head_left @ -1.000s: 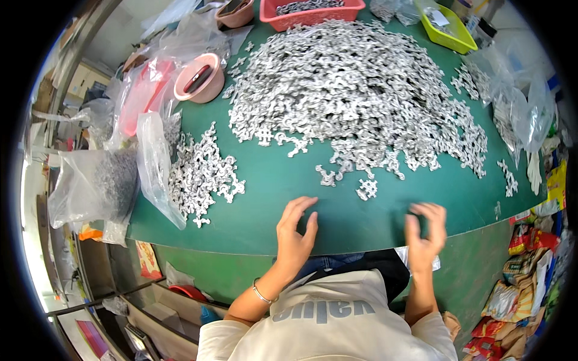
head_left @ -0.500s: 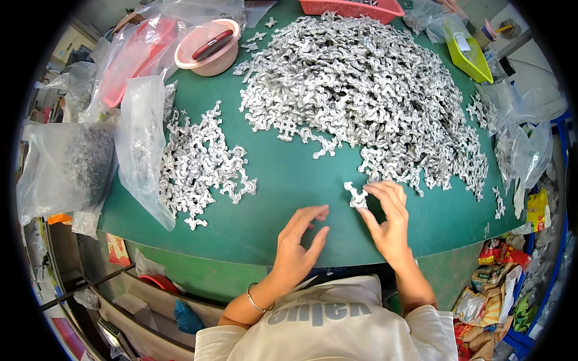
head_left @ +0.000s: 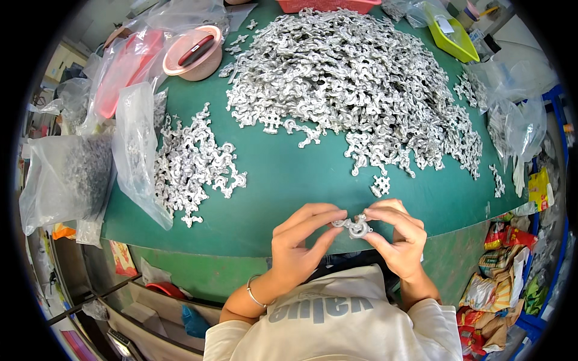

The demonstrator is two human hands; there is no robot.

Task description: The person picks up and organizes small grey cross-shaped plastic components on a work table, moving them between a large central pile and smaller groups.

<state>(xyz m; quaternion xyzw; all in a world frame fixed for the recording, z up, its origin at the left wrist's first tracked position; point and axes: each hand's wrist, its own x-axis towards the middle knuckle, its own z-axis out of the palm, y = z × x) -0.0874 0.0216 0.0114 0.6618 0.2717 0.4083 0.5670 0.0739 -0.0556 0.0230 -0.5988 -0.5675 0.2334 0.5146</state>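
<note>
Between my two hands, just above the near edge of the green table, is a small silvery cast metal part (head_left: 357,228) with curved arms. My left hand (head_left: 303,243) pinches its left end between thumb and fingertips. The right side of the part is gripped by the thumb and fingers of my right hand (head_left: 397,236). A large heap of similar metal parts (head_left: 343,78) covers the far middle of the table. To the left lies a smaller pile of these parts (head_left: 195,162). One loose metal part (head_left: 380,186) rests beyond my right hand.
A pink bowl (head_left: 201,67) with a dark red-handled tool (head_left: 196,51) across it stands at the far left. Clear plastic bags (head_left: 141,150) line the left edge. A red basket (head_left: 328,6) and a yellow-green tray (head_left: 453,39) stand at the back. More plastic bags (head_left: 521,129) hang at the right.
My right hand has brought the metal part nearer to me, and my left hand has closed on its other end. The view has shifted slightly.
</note>
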